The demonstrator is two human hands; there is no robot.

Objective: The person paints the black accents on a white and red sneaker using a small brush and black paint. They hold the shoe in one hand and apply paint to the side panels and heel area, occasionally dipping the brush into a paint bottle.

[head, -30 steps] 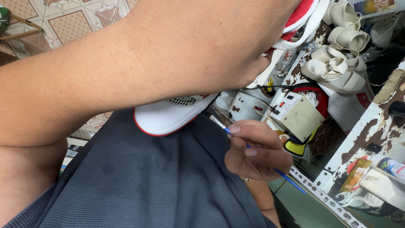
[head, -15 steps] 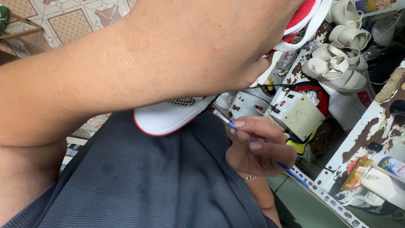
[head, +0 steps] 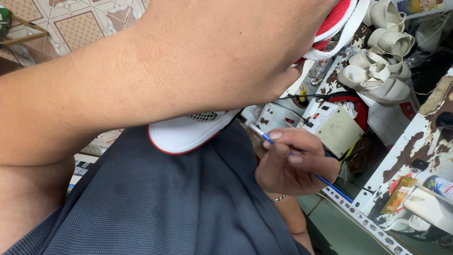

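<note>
From the head view, the person is holding a white sneaker (head: pixel 188 134) with a red-edged sole down against the lap, on dark grey trousers (head: pixel 155 203), its toe pointing toward the lower left. The left hand (head: pixel 278 66) is reaching across the frame and gripping the upper part of the shoe; its forearm is covering most of the shoe, so whether its fingers are spread or pressed together cannot be told, though it is clearly grasping the shoe near the red and white collar. The right hand (head: pixel 295 163) is pinching a thin blue-handled brush (head: pixel 264 137) between thumb and the first fingers, pen-style, the remaining fingers curled in, with the metal ferrule aimed at the sole edge just beside the shoe's side. The step appears to be fine touch-up work along the sole line. The next stroke is probably calling for a steady shoe and a light, controlled tip contact. Pale sandals (head: pixel 382 61) are lying on a paint-stained workbench (head: pixel 415 137) nearby.
</note>
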